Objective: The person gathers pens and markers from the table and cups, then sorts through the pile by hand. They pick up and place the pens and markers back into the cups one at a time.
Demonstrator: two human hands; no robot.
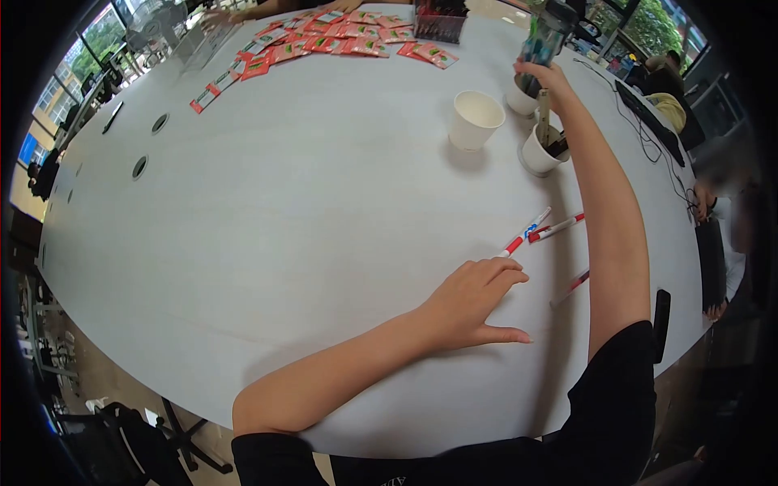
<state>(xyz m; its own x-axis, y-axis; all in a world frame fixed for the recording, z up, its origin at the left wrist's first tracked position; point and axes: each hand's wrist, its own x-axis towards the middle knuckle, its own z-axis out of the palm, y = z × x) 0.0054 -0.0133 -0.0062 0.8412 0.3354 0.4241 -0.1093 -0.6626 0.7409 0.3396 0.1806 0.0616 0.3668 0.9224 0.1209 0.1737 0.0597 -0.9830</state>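
My left hand (478, 304) rests low over the white table (284, 202), thumb and fingers apart, holding nothing. Just beyond its fingertips lie a red-and-white pen (525, 232) and a second one (559, 228); a third pen (580, 280) is partly behind my right forearm. My right hand (545, 79) reaches to the far right, its fingers round the lower part of a clear bottle (547, 36). Under it stands a white cup (521, 99). Nearer is a cup (541, 152) with pens and sticks in it, and left of that an upright cup (476, 120).
Red packets (324, 36) are spread along the far edge beside a dark mesh holder (440, 20). Another person's hands show behind them. A keyboard (650, 121) and cables lie at the right edge, near another person's hands. A black pen (113, 117) lies far left.
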